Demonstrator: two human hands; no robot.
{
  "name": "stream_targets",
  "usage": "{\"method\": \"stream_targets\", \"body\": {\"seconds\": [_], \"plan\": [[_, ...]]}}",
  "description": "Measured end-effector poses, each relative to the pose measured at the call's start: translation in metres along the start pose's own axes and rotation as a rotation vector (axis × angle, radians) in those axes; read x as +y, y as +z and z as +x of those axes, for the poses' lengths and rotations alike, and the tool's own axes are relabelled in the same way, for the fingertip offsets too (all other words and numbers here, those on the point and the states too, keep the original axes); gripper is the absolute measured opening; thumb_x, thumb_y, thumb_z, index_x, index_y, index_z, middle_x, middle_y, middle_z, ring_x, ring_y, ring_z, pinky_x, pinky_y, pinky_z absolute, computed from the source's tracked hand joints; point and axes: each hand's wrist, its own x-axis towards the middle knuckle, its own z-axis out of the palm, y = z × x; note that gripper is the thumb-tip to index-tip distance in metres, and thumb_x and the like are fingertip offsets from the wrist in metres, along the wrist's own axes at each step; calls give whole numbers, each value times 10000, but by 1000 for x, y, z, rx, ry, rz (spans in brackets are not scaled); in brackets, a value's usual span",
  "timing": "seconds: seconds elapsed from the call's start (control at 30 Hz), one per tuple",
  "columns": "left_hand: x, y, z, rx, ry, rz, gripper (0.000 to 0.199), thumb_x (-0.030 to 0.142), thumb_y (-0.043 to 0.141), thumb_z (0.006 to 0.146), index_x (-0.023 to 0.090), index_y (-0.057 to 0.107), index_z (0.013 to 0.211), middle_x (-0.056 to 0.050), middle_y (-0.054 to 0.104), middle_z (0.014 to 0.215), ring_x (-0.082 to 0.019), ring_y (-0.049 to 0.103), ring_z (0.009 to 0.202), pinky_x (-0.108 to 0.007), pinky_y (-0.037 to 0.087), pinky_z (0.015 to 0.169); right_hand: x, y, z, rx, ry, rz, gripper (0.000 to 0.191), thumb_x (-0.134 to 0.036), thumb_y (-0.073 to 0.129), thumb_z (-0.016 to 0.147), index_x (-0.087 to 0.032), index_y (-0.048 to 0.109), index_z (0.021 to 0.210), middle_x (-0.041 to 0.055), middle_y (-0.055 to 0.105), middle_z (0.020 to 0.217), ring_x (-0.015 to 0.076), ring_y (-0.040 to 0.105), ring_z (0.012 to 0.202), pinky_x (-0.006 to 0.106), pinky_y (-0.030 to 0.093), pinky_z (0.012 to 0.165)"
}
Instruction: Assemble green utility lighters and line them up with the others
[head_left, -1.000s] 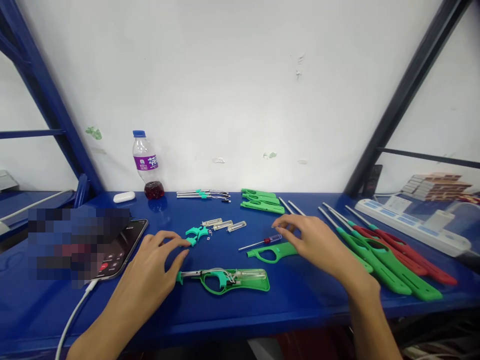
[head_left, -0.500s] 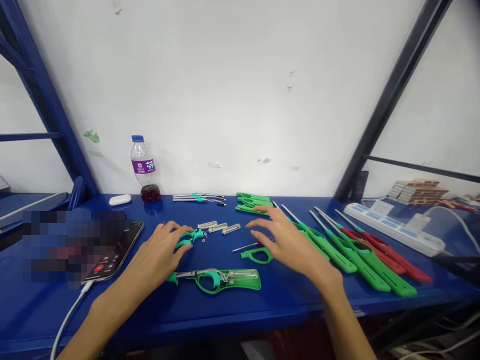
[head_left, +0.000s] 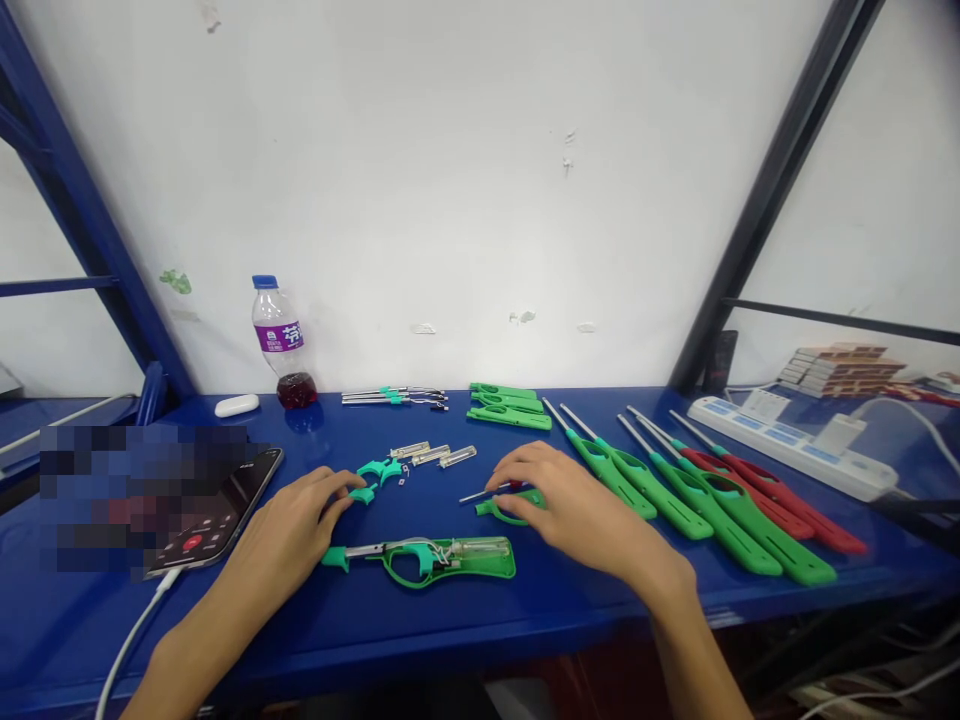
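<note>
My left hand (head_left: 304,515) hovers low, fingers bent and apart, beside small teal trigger pieces (head_left: 381,469). My right hand (head_left: 566,505) reaches over a green half shell (head_left: 517,508) and a screwdriver (head_left: 484,494), its fingers curved and apart; part of both items is hidden beneath it. Nearer the front edge lies an opened green lighter shell (head_left: 480,560) with a clear fuel tank, wires and a teal trigger inside. Several clear tanks (head_left: 431,455) rest behind the teal pieces.
Finished-looking green lighters (head_left: 682,505) and red ones (head_left: 795,505) lie at right, near a white power strip (head_left: 787,445). Green shells (head_left: 510,405), metal rods (head_left: 394,396) and a bottle (head_left: 281,345) stand along the wall. A phone (head_left: 225,510) lies left.
My left hand has drawn back slightly from the teal pieces. My right hand has come down and nearer, over the screwdriver and green half shell. The view has shifted slightly.
</note>
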Motion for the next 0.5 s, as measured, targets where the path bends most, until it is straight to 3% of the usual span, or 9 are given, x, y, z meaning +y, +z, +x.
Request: {"method": "stream_targets", "body": {"seconds": [0.13, 0.23, 0.37, 0.5], "plan": [[-3, -1, -9, 25, -21, -50, 380, 420, 435, 1008, 268, 744, 1169, -68, 766, 1061, -309, 737, 979, -406, 559, 828, -17, 9, -1, -70, -25, 29, 153, -321, 642, 1035, -278, 777, 1091, 25, 748, 1179, 247, 626, 1193, 399, 466, 1063], [-2, -6, -16, 61, -3, -86, 418, 486, 429, 1026, 259, 754, 1159, -73, 759, 1157, -312, 730, 1049, -442, 553, 940, -17, 5, -5, -96, 13, 20, 184, -372, 635, 1036, -270, 788, 1021, 34, 763, 1108, 259, 659, 1113, 392, 491, 998], [-1, -17, -25, 93, 54, -121, 433, 549, 439, 1039, 281, 762, 1145, -62, 749, 1197, -311, 695, 1139, -454, 521, 1029, 9, -10, -14, -66, 133, -9, 169, -364, 641, 1010, -280, 787, 998, 34, 773, 1085, 273, 682, 1061, 406, 500, 956], [-4, -20, -35, 45, 108, -138, 392, 591, 506, 1033, 327, 761, 1174, -39, 757, 1180, -291, 697, 1128, -407, 541, 1005, 51, -20, -22, -115, 295, -9, 221, -362, 807, 844, -290, 791, 1052, 48, 765, 1113, 300, 685, 1068, 405, 506, 935]]}}
